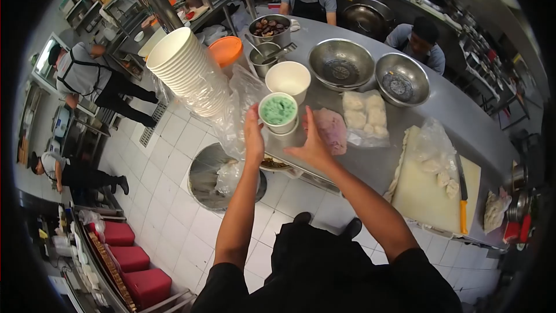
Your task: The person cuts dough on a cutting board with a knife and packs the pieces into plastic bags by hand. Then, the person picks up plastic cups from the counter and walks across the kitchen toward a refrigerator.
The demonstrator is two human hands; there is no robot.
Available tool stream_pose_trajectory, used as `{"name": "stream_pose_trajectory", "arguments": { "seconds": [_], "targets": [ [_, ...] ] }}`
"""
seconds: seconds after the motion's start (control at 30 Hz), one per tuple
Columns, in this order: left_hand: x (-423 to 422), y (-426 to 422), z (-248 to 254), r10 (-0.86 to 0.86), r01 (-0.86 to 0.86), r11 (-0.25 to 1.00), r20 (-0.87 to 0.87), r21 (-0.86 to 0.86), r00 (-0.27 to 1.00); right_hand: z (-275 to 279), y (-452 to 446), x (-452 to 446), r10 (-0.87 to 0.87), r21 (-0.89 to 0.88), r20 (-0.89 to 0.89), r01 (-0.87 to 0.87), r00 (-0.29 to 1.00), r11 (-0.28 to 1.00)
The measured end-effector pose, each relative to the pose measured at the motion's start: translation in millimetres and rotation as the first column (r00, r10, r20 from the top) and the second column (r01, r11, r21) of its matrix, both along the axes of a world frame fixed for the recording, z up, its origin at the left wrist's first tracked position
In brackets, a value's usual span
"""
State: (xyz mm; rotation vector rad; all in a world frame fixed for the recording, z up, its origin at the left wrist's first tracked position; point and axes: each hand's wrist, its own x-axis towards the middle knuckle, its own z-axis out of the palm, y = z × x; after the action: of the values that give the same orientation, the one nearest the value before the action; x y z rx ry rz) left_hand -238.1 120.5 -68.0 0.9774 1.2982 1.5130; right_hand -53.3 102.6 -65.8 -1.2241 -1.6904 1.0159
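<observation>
A white paper cup with green, crumbly-looking contents (pixel 278 109) sits on other white cups or tubs, stacked at the counter's near edge. My left hand (pixel 253 134) is upright along its left side, fingers stretched; whether it touches the cup I cannot tell. On the other side my right hand (pixel 315 144) is open, thumb and fingers spread, with a gap to the cup. Just behind stands a larger white paper tub (pixel 288 79). Beside my right hand lies a plastic bag with pinkish contents (pixel 331 131).
A tall stack of paper tubs (pixel 186 66) in plastic leans at the left. Two steel bowls (pixel 341 64) stand farther back. At right, a knife (pixel 463 197) rests on a cutting board (pixel 428 197). A lined bin (pixel 211 177) stands below. Several people work around the kitchen.
</observation>
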Motion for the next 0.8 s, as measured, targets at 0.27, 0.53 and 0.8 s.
{"name": "stream_pose_trajectory", "arguments": {
  "seconds": [0.27,0.53,0.8],
  "targets": [
    [4.2,17.8,-22.9,-0.108,0.119,0.993,0.296,-0.022,0.949,-16.7,31.5,-51.8,-0.112,0.110,-0.224,0.140,0.968,0.984],
    [36.6,-56.5,28.9,-0.003,0.036,0.997,0.435,-0.068,0.900,26.3,-37.1,-30.9,-0.154,0.194,-0.297,0.218,0.942,0.956],
    [132.4,-149.2,97.1,-0.357,0.361,0.931,0.364,0.059,0.860,55.2,-143.9,64.6,-0.360,0.276,-0.299,0.441,0.884,0.854]
  ]
}}
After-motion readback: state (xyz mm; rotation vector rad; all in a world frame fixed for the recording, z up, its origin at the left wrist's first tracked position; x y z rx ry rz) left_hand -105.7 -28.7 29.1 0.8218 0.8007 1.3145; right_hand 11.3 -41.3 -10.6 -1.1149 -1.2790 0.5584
